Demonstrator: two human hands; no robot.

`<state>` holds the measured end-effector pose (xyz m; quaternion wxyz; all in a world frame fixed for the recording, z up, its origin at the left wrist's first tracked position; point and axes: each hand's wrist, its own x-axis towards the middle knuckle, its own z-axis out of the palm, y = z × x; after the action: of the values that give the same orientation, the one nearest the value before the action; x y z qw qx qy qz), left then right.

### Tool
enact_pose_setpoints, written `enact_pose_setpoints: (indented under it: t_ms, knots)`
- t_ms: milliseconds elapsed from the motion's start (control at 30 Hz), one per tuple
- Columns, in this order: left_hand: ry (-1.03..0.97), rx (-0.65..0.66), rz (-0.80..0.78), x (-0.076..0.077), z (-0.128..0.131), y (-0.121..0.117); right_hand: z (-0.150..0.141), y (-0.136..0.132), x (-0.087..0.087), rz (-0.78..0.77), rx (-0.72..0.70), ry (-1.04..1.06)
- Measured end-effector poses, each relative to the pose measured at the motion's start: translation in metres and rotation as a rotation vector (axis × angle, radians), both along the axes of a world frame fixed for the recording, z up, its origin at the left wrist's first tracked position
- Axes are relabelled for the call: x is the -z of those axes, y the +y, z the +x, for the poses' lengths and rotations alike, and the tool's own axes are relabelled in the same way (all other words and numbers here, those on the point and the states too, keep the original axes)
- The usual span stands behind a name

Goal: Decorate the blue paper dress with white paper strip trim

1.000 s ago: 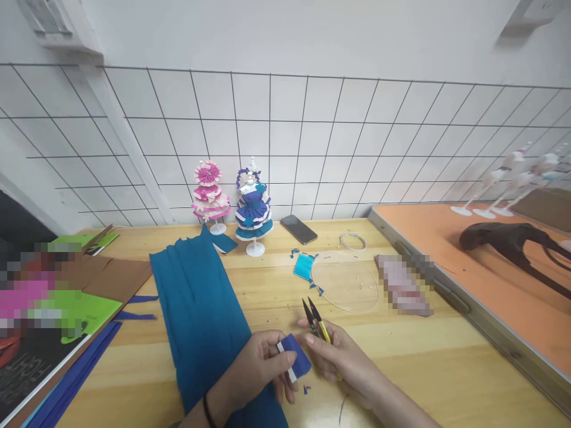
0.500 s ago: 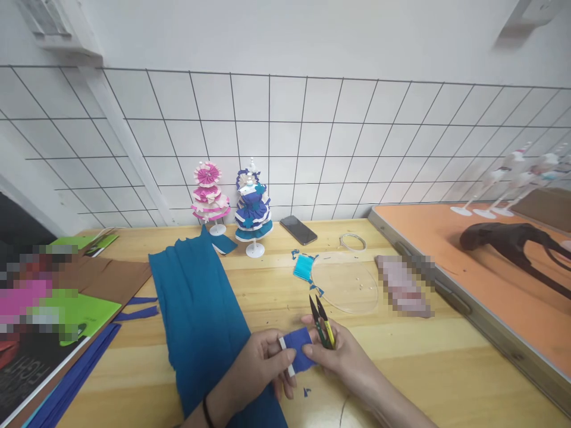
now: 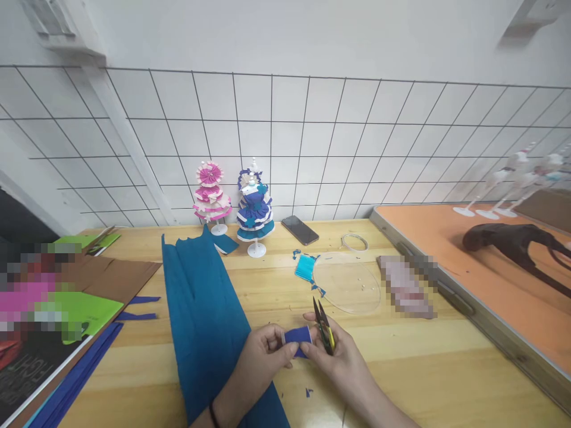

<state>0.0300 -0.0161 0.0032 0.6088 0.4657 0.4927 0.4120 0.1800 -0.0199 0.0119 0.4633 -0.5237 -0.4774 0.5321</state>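
Note:
Between my two hands I hold a small folded piece of dark blue crepe paper [image 3: 296,337] with a white edge. My left hand [image 3: 266,355] pinches its left end between thumb and fingers. The right end is pinched by my right hand [image 3: 332,352], which also keeps a pair of thread snips [image 3: 325,327] with black and yellow handles in the palm, blades pointing up and away. Below my left forearm lies a long sheet of teal crepe paper [image 3: 205,315]. Blue scraps [image 3: 308,392] lie on the table just below my hands.
Two miniature dress stands, one pink [image 3: 212,193] and one blue [image 3: 255,211], stand by the wall. Beyond my hands are a phone [image 3: 300,230], a turquoise bundle [image 3: 306,267], a clear disc [image 3: 352,285] and a wire coil [image 3: 355,242]. An orange-topped surface [image 3: 446,249] lies right.
The blue piece has tilted in my hands, so less of its face shows. My fingers have shifted slightly on it. The view has moved a little.

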Motion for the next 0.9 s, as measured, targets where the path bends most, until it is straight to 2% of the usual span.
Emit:
enact_pose_setpoints:
  t_ms: [133, 233, 333, 500, 600, 700, 800, 900]
  knots:
    - [-0.095, -0.037, -0.062, -0.002, -0.002, 0.001, 0.003, 0.002, 0.001, 0.039, -0.007, -0.024]
    - [-0.138, -0.052, -0.118, -0.005, -0.005, 0.002, 0.011, 0.007, 0.001, 0.079, -0.033, -0.133]
    - [-0.16, -0.073, -0.14, -0.007, -0.007, 0.002, 0.023, 0.013, 0.001, 0.13, -0.082, -0.391]
    - [-0.199, -0.085, -0.146, -0.004, -0.01, 0.002, 0.03, 0.016, 0.0, 0.182, -0.184, -0.989]
    - [-0.21, -0.072, -0.132, -0.001, -0.011, 0.003, 0.027, 0.015, 0.002, 0.218, -0.193, -1.177]
    - [-0.224, -0.048, -0.11, -0.001, -0.012, 0.003, 0.028, 0.016, 0.008, 0.317, -0.18, -1.224]
    - [-0.223, -0.011, -0.087, -0.004, -0.013, 0.003, 0.032, 0.019, 0.012, 0.492, -0.118, -1.225]
    - [-0.199, 0.035, -0.072, -0.006, -0.012, 0.002, 0.034, 0.018, 0.007, 0.643, -0.076, -1.073]
